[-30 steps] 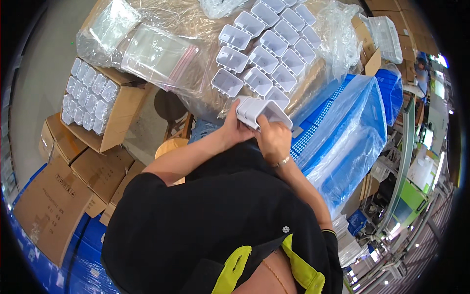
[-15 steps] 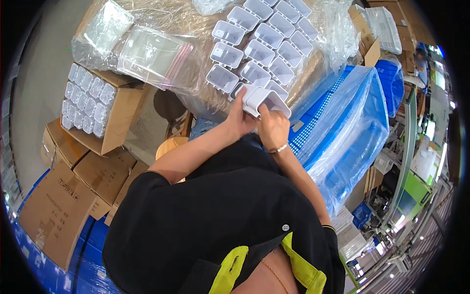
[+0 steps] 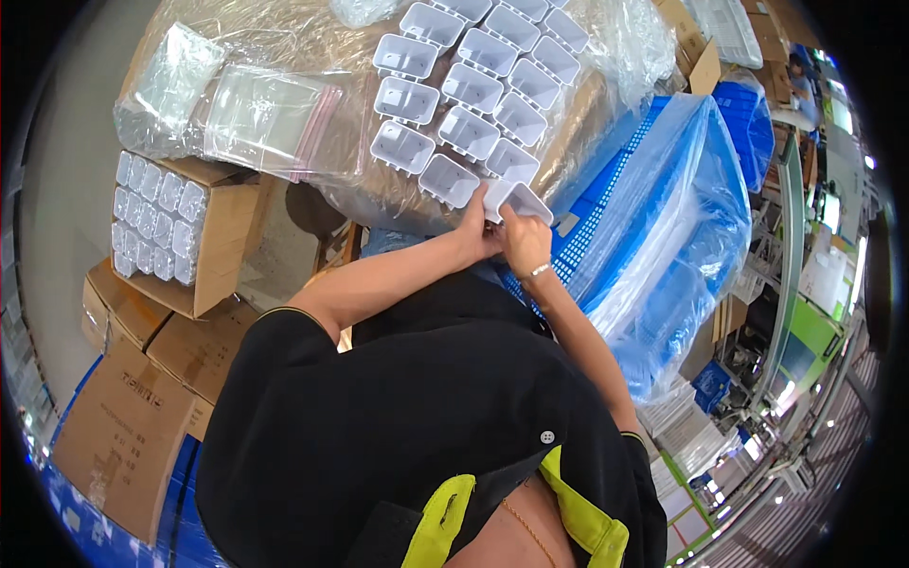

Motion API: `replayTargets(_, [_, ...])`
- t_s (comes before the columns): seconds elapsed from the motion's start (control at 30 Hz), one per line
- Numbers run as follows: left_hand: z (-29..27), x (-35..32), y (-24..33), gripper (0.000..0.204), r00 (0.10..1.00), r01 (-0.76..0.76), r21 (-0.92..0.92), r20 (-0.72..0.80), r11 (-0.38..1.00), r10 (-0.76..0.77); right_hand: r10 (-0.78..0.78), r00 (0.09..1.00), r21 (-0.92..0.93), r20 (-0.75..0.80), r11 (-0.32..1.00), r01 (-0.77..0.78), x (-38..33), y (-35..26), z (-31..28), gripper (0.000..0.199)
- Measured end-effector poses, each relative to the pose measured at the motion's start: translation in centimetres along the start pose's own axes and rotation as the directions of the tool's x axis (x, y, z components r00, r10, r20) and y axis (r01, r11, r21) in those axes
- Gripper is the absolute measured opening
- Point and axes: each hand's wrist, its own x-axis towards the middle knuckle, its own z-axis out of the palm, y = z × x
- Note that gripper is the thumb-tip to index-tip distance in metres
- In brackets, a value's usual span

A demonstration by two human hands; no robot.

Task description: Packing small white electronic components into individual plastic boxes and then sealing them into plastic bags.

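Held a little lower than half a second ago, at twelve o'clock from the torso: white plastic container (image 3: 516, 201), clamped between left hand (image 3: 476, 230) and right hand (image 3: 524, 242). Left fingers curled on its near-left edge, right fingers closed on its underside, both forearms stretched forward, wrists close together. Touching the container at eleven o'clock: rows of matching white containers (image 3: 471, 95) on plastic sheeting (image 3: 284, 57). At three o'clock: blue crate (image 3: 606, 204). At nine o'clock: open cardboard box (image 3: 180, 232)
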Motion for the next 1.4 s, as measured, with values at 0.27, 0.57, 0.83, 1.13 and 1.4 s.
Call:
replayTargets(0.27, [-0.5,1.3,0.3,0.06,0.985,-0.171,0.004,-0.014,0.985,0.171,0.013,0.999,0.027,-0.031,1.0,-0.012,-1.0,1.0,-1.3,0.025])
replayTargets(0.57, [0.3,0.1,-0.6,0.057,0.904,-0.426,0.227,0.103,0.875,0.414,0.494,0.786,0.356,-0.371,0.858,-0.371,8.5,11.7,-1.7,0.034])
replayTargets(0.83, [-0.1,-1.5,0.0,0.063,0.991,-0.119,0.27,-0.03,0.956,0.132,0.274,0.956,0.301,-0.104,0.925,-0.232,15.4,14.7,1.6,0.033])
replayTargets(1.13, [0.5,-7.7,-0.1,0.045,0.995,0.093,0.647,-0.086,0.757,-0.048,0.599,0.386,0.374,-0.701,0.771,-0.516,28.2,28.4,-4.5,0.05])
replayTargets(1.4, [10.2,-9.3,1.7,0.057,0.946,-0.212,0.795,0.313,0.569,-0.084,0.625,0.333,0.643,-0.706,0.763,-0.07,24.0,30.6,-11.7,0.029])
